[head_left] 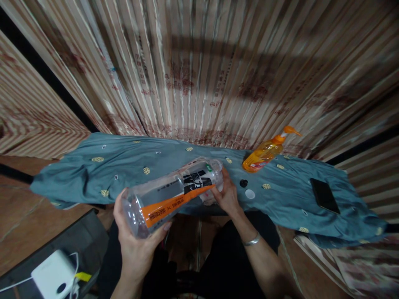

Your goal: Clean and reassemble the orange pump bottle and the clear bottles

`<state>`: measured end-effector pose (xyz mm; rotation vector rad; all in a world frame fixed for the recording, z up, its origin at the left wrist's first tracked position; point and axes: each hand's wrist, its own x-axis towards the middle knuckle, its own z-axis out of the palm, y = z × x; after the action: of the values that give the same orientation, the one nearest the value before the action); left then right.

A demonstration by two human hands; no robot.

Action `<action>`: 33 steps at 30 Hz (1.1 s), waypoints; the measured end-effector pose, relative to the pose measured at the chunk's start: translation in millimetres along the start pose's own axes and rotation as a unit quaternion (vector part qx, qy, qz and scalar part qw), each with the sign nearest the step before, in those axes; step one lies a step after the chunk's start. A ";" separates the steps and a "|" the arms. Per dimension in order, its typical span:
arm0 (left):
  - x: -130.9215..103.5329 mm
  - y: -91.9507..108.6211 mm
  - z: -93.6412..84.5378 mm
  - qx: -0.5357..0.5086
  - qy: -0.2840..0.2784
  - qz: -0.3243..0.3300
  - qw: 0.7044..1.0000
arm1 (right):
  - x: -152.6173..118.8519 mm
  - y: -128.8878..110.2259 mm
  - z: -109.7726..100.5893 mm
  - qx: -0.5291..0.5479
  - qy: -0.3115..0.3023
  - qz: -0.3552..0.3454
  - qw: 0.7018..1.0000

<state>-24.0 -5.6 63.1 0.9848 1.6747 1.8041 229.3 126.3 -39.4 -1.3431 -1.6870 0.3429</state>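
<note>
One clear bottle (170,201), held at both ends

Both hands are closed on the bottle, which lies slantwise in the air above the near edge of the cloth-covered table (81,170), its narrow end up and to the right. The left hand (135,247) has a broad grip round the base, thumb along the near side and fingers on the far side. The right hand (227,193) has a narrower grip at the shoulder, near the neck. Something pale and crinkled shows below that hand; I cannot tell what it is.

I can make out no liquid inside, so the bottle is probably light. Its thin plastic wall should dent if squeezed at the middle, and the smooth surface may slip under damp fingers. The base and the shoulder look the stiffer places to hold; the printed middle would likely give most.

Near the right hand, a small black piece (243,183) and a white disc (249,194) lie on the cloth, with an orange pump bottle (262,155) beyond.
</note>
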 end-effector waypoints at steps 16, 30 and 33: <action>0.8 -1.9 -2.8 0.014 -0.010 0.011 1.000 | 0.2 0.0 1.5 0.000 -0.002 0.000 1.000; -2.2 2.8 2.0 0.003 0.001 -0.014 1.000 | -1.0 4.1 2.2 0.012 -0.001 -0.004 1.000; -2.4 2.8 1.9 0.004 0.002 -0.020 1.000 | -0.1 2.0 0.7 0.010 -0.002 -0.006 1.000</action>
<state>-20.7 -6.5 65.4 0.9448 1.6930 1.7750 230.0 127.2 -41.2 -1.3188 -1.6894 0.3541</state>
